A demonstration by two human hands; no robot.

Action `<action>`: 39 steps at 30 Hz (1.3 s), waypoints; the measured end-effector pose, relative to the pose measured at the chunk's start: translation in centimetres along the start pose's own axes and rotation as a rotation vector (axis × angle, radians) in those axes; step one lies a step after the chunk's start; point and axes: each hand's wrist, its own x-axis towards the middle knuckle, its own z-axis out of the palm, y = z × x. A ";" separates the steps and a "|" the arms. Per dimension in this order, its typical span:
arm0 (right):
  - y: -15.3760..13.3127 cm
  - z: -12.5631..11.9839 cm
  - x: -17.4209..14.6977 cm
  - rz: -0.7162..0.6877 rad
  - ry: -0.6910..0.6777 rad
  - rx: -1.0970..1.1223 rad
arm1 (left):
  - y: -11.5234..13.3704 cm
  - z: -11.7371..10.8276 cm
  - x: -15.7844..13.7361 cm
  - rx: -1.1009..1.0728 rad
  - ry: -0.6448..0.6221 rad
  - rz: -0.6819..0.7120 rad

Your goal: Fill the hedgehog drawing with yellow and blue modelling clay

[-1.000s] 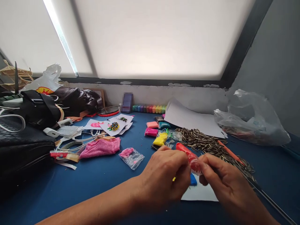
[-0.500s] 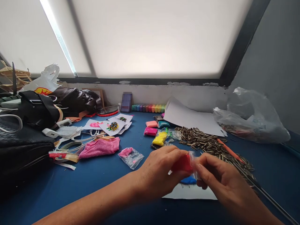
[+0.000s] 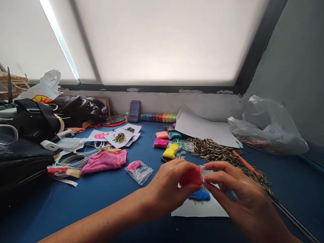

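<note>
A small clear plastic bag of red modelling clay (image 3: 192, 177) is held up between my two hands. My left hand (image 3: 174, 184) wraps its fingers and thumb round the clay-filled part. At the bag's clear top edge, my right hand (image 3: 238, 192) pinches the plastic between thumb and fingers. Below the hands lies a white paper sheet (image 3: 182, 210), with a flattened piece of blue clay (image 3: 201, 195) on it that the hands partly cover. To the left, an opened bag with pink clay (image 3: 138, 171) rests on the blue table.
A heap of striped sunflower seeds (image 3: 215, 150) spreads at right, with an orange stick (image 3: 246, 163) across it. Yellow clay (image 3: 170, 151) and other packets lie ahead. Decorated cards (image 3: 120, 136), a pink cloth (image 3: 105, 161) and a black bag (image 3: 25, 162) are at left; a plastic bag (image 3: 273, 130) stands right.
My right hand has shifted its grip on the bag's top edge, its fingers now more spread above it. The red clay bag moved slightly left, and more of the blue clay shows.
</note>
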 end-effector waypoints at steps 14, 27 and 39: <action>-0.1 0.0 0.0 -0.288 0.087 -0.272 | 0.7 0.1 0.2 -0.320 -0.072 -0.298; -0.1 0.6 0.0 -0.147 0.036 -0.178 | 0.2 0.2 0.2 -0.723 -0.190 -0.382; -0.9 0.8 0.1 -0.181 0.021 -0.148 | -0.2 0.5 0.4 -0.968 -0.210 -0.478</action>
